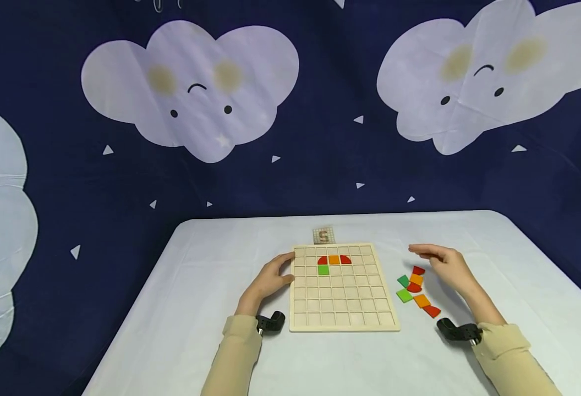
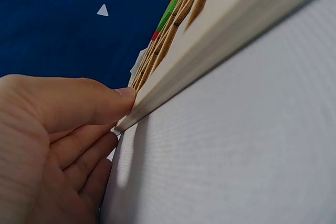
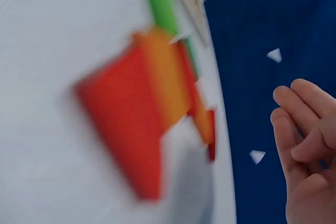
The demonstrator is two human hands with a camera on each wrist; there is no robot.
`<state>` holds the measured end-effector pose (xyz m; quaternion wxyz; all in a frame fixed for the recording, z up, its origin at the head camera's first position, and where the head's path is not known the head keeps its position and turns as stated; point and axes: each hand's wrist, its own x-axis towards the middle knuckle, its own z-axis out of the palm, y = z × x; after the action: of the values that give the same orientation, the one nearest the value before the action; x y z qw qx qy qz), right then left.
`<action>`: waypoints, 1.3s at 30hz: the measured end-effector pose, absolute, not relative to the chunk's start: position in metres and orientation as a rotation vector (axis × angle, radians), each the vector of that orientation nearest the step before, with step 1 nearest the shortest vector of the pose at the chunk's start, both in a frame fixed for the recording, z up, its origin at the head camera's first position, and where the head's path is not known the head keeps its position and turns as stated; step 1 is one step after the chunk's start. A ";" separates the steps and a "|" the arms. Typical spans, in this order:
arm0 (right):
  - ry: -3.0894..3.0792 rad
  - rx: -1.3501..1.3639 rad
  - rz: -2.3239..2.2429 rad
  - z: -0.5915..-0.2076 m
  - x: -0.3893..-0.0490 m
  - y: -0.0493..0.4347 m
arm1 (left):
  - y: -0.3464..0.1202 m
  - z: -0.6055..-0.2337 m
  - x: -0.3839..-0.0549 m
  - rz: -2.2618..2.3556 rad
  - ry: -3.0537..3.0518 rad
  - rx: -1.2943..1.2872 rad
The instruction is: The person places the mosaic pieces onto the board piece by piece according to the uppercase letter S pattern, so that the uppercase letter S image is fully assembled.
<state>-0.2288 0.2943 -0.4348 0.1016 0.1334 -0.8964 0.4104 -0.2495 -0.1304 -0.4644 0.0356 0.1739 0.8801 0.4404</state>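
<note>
A pale wooden grid board (image 1: 340, 308) lies on the white table. In its upper rows sit a red rounded piece (image 1: 322, 260), an orange square (image 1: 334, 259), another red rounded piece (image 1: 345, 259) and a light green square (image 1: 323, 270). My left hand (image 1: 269, 278) rests along the board's left edge, with thumb and fingertips touching the rim. To the right of the board, my right hand (image 1: 449, 268) hovers above the table with its fingers extended, holding nothing. Loose flat pieces lie left of and below it, among them a light green square (image 1: 404, 296) and a red piece (image 3: 126, 124).
Behind the board lies a small gridded card (image 1: 323, 235) bearing an "S" figure. A dark blue cloth (image 1: 320, 187) with clouds and triangles hangs behind the table (image 1: 211, 275). Black wrist cameras sit on both forearms near the tabletop.
</note>
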 end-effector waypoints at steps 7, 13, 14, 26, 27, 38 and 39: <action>-2.666 0.384 1.137 -0.458 -0.223 0.308 | -0.129 -0.466 -0.248 1.352 2.712 0.536; -2.780 0.320 1.048 -0.472 -0.225 0.306 | -0.129 -0.466 -0.248 1.345 2.707 0.530; -2.779 0.322 1.033 -0.473 -0.225 0.305 | -0.129 -0.466 -0.248 1.344 2.707 0.533; -2.672 0.321 0.950 -0.479 -0.225 0.307 | -0.129 -0.466 -0.249 1.343 2.720 0.548; -2.671 0.321 0.949 -0.480 -0.226 0.307 | -0.129 -0.466 -0.249 1.344 2.721 0.548; -2.640 0.255 0.957 -0.468 -0.223 0.306 | -0.129 -0.464 -0.249 1.339 2.715 0.543; -2.627 0.241 0.966 -0.463 -0.222 0.305 | -0.129 -0.464 -0.250 1.338 2.714 0.544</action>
<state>-0.2217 0.3048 -0.4628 0.1652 0.0845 -0.9222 0.3392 -0.2496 -0.1291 -0.4637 0.0334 0.1767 0.8823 0.4349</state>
